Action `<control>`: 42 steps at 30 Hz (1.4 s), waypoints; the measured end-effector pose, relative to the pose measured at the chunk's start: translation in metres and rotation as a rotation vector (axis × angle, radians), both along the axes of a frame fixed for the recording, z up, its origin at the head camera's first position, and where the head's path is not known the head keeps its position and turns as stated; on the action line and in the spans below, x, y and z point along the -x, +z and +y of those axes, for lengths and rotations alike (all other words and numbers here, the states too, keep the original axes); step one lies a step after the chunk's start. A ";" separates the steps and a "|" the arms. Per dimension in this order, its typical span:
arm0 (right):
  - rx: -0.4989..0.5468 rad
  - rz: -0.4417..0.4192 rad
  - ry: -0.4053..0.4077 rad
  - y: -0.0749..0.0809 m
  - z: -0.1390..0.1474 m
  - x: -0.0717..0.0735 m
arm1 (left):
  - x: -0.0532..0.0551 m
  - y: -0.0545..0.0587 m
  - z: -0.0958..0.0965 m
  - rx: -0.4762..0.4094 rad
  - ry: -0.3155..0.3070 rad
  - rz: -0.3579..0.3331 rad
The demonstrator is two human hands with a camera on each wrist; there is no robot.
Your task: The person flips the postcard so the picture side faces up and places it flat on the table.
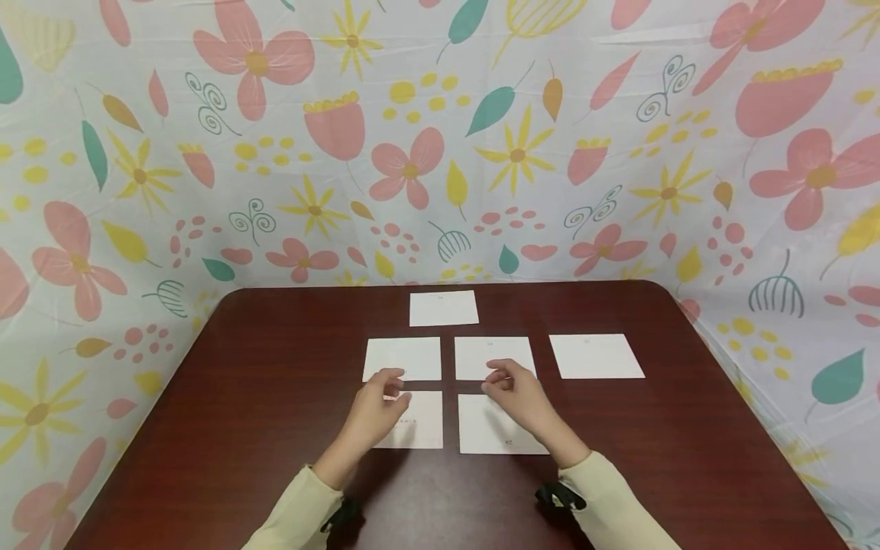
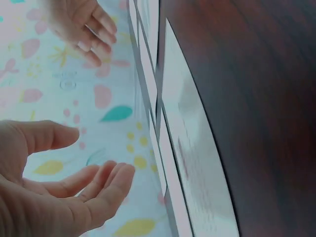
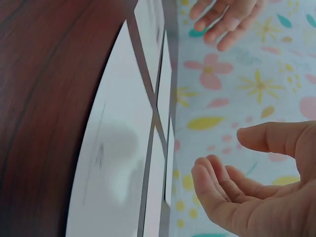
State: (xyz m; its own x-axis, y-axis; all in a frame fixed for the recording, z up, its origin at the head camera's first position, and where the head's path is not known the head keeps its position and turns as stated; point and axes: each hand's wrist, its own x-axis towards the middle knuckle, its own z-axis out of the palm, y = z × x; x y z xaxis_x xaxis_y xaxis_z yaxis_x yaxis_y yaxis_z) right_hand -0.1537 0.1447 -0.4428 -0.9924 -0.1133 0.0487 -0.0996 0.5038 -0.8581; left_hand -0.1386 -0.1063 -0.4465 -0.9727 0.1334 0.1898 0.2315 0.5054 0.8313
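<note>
My left hand (image 1: 374,409) hovers over the near left white card (image 1: 422,428), thumb and fingers apart with nothing between them. That card bears a short line of small print. Over the near right card (image 1: 488,428), my right hand (image 1: 519,393) is held with loosely bent fingers and holds nothing. Behind these lie the middle left card (image 1: 406,355) and the middle right card (image 1: 481,357), each partly overlapped by a hand in the head view. Both wrist views show a gap between thumb (image 2: 57,137) and fingers, with the cards below the hands.
Another white card (image 1: 596,357) lies to the right, and one more (image 1: 443,308) at the back of the dark red-brown table (image 1: 275,367). A flower-patterned cloth (image 1: 440,229) hangs behind the table and along its sides. Dark bands (image 1: 560,495) sit at the cream sleeves.
</note>
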 end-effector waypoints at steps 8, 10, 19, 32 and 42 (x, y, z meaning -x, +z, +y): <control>-0.034 -0.018 -0.045 -0.002 0.030 -0.007 | 0.001 -0.003 0.030 -0.156 -0.129 -0.145; -0.036 -0.034 -0.055 -0.003 0.036 -0.009 | 0.001 -0.005 0.036 -0.174 -0.153 -0.181; -0.064 -0.113 -0.089 -0.004 0.051 -0.023 | -0.003 -0.012 0.055 -0.226 -0.232 -0.303; -0.131 -0.160 -0.104 -0.007 0.060 -0.035 | -0.017 -0.019 0.064 -0.210 -0.254 -0.392; -0.165 -0.169 -0.121 -0.009 0.058 -0.037 | -0.018 -0.020 0.069 -0.192 -0.244 -0.402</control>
